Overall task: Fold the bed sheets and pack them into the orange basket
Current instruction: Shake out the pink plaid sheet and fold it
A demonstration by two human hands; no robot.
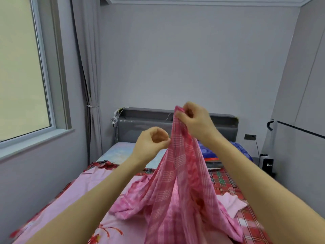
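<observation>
The bed [119, 152] runs to a grey headboard [140, 127] at the far wall, window [19, 67] close on the left. Above it the right hand [195, 120] pinches the pink checked sheet [177, 182] by its top; the left hand [151, 141] grips its edge lower

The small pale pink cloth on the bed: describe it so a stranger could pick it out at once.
Start at the bed with the grey headboard. On its right side lies a red and green plaid sheet; the pale pink cloth rests on it, just right of the lifted pink checked sheet. It alone is plain, without checks or flowers.
</observation>
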